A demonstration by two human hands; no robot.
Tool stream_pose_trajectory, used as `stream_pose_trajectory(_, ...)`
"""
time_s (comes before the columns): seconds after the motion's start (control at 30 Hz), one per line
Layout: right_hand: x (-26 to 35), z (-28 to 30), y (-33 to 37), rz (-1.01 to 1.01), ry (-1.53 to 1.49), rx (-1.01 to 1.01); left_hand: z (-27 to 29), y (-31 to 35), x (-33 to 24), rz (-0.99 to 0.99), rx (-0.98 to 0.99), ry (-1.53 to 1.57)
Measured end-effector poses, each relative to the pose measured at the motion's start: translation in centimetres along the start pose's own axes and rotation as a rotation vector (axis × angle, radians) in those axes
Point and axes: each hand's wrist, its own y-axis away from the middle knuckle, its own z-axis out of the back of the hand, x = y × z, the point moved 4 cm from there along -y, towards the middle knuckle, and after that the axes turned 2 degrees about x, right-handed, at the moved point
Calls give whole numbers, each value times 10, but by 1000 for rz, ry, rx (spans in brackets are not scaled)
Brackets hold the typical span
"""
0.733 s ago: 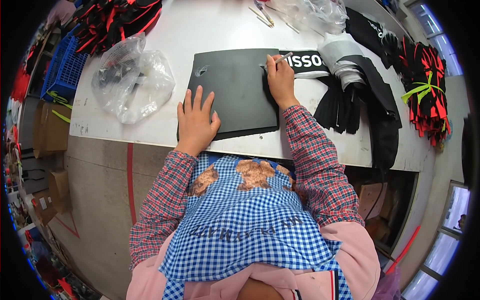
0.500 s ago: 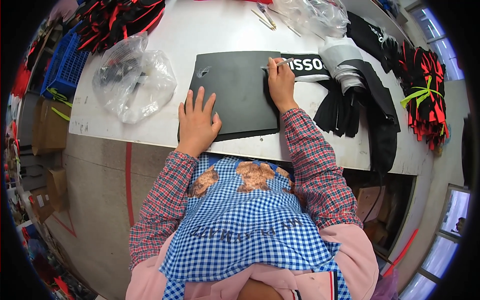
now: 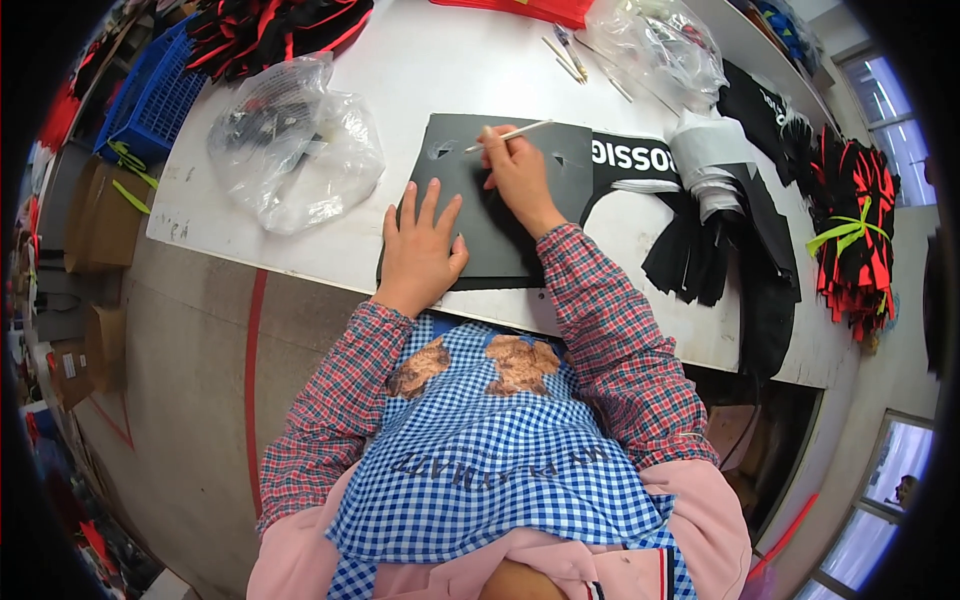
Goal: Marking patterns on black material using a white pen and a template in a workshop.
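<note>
A black flat sheet lies on the white table in front of me. My left hand presses flat on its near left corner with the fingers spread. My right hand rests on the sheet's middle and grips a thin pale stick-like pen that points to the upper right. Two small cut-outs show near the sheet's far edge.
A clear plastic bag holding dark parts lies to the left. A blue basket stands at far left. Black cut pieces and a white-lettered strip lie to the right, with red-and-black bundles beyond. More sticks sit farther back.
My right hand has moved left from the sheet's right edge to its middle, pen still in it. My left hand stays flat on the sheet.
</note>
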Motion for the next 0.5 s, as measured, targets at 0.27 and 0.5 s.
stream_pose_trajectory(0.27, 12, -38, -12, 135, 323, 72, 1, 1, 1, -2, -19, 17)
stream_pose_trajectory(0.5, 10, -41, -13, 149, 273, 67, 3, 1, 2, -10, -7, 17)
